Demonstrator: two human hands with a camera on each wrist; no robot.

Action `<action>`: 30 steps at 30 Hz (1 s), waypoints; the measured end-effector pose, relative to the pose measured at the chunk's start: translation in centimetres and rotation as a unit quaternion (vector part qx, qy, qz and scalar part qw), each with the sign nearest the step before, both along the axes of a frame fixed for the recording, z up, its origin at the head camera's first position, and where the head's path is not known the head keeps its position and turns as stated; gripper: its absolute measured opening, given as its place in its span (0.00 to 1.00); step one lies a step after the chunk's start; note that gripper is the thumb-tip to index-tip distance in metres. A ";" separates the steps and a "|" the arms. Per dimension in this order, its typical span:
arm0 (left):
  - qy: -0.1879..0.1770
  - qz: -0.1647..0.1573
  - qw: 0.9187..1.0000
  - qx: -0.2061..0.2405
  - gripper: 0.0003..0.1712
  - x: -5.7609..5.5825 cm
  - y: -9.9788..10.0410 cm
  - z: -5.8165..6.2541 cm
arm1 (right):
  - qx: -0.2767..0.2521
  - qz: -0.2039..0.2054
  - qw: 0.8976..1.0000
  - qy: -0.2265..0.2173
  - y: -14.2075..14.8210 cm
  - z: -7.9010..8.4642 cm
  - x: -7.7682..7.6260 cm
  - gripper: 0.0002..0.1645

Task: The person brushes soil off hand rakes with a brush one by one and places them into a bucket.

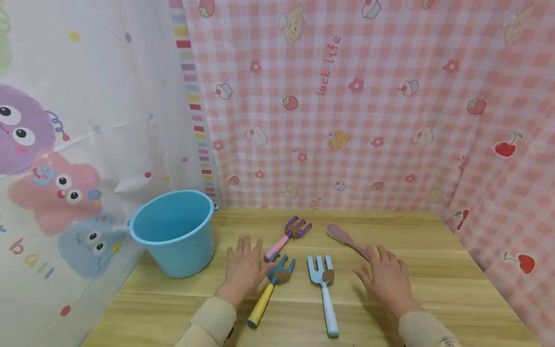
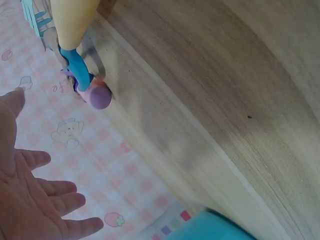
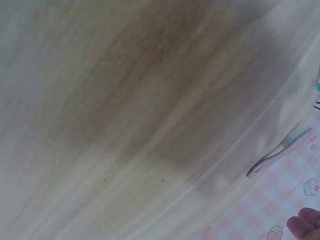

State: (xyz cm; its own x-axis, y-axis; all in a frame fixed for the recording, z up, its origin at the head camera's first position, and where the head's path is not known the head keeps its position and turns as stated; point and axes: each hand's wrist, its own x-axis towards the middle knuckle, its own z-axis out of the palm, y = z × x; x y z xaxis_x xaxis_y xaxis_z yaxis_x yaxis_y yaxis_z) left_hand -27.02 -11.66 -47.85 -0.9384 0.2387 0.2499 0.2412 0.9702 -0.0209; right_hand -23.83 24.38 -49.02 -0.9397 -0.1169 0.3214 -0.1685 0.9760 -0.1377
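In the lower middle of the head view, the left hand [image 1: 244, 270] hangs with its fingers straight and spread. Its thumb is near the prongs of a blue hand fork with a yellow handle and a brown patch on its head [image 1: 264, 298]; the left wrist view shows a gap between them. At lower right, the right hand [image 1: 388, 279] also has its fingers extended, near the handle end of a mauve, long-handled brush [image 1: 346, 238] at right of centre. The right wrist view catches only fingertips in its lower right corner, apart from that handle.

Between the hands lies a pale blue fork, also brown-patched [image 1: 326, 301], its prongs towards the top of the frame. Just above the yellow-handled fork, a purple fork with a pink handle [image 1: 283, 242] slants up to the right.

A round light-blue bucket [image 1: 184, 255] stands upright at left, on the same wood-grain tabletop [image 1: 295, 332]. Pink checked cloth [image 1: 390, 53] fills the upper right; white cloth with cartoon creatures [image 1: 117, 159] covers the left. Beige sleeves [image 1: 214, 318] enter from the bottom edge.
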 end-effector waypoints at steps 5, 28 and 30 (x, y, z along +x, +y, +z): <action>-0.017 -0.001 1.000 0.002 0.40 0.3 -0.3 0.3 | -0.005 0.002 1.000 -0.007 -0.1 0.3 -0.3 0.43; -0.114 0.014 0.993 0.020 0.25 1.0 0.8 1.4 | -0.018 -0.004 1.000 -0.022 0.5 0.6 -0.8 0.28; -0.124 0.018 0.992 0.014 0.25 1.0 0.9 1.6 | -0.019 -0.003 1.000 -0.019 0.6 0.6 -0.8 0.26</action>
State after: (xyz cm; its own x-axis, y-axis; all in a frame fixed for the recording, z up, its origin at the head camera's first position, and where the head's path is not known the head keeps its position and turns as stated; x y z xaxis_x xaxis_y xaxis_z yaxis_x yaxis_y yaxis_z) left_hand -25.99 -10.74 -46.24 -0.9794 0.2011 0.0165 0.2017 0.9775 0.0615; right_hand -24.68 24.97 -48.43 -0.9519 -0.0987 0.2901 -0.1558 0.9710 -0.1811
